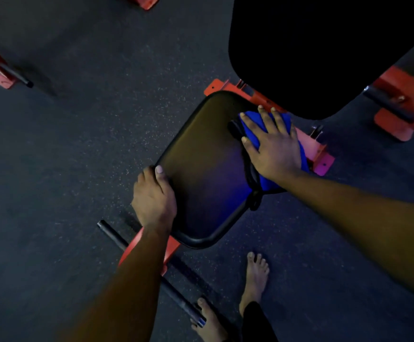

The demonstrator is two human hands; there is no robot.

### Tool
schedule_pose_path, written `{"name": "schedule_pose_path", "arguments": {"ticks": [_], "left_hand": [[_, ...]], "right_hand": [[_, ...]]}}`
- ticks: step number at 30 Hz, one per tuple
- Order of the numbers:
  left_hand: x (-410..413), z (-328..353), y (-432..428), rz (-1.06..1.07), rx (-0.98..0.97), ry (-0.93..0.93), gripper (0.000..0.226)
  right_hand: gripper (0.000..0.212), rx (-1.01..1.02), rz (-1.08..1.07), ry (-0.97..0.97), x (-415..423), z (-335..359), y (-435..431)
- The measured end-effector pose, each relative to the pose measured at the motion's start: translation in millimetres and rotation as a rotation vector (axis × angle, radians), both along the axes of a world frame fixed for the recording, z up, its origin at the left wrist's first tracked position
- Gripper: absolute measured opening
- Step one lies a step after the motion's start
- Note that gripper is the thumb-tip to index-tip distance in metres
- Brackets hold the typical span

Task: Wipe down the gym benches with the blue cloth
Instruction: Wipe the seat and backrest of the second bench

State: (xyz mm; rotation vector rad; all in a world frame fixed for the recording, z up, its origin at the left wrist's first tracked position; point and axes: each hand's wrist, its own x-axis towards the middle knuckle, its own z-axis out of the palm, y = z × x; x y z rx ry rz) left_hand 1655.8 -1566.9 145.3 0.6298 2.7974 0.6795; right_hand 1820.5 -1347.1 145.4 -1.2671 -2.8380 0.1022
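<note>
1. The right hand (275, 146) lay flat with fingers spread, pressing the blue cloth (267, 183) on the far right edge of the seat (201, 169), near the backrest (312, 58). The cloth seemed to hang over that edge, so an outward stroke could drop it.
2. The left hand (154, 201) gripped the near-left edge of the seat, fingers curled round it. That strip might stay unwiped.
3. A bare foot (208, 319) touched the floor bar (176, 292); leaning further could cause a slip.
</note>
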Motion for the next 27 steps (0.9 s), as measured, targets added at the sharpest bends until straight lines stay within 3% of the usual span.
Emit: {"name": "schedule_pose_path", "arguments": {"ticks": [14,20,27], "left_hand": [[-4.7,-2.4,0.5,0.022,-0.028,-0.023,0.058],[-2.3,0.5,2.0,0.026,-0.025,-0.013,0.05],[-1.7,1.8,2.2,0.033,-0.027,-0.036,0.042]], "right_hand": [[0.058,-0.195,0.277,0.047,-117.5,4.1,73.5],[0.054,-0.044,0.359,0.078,-67.5,3.2,48.4],[0.057,-0.045,0.192,0.041,4.2,5.9,17.4]]}}
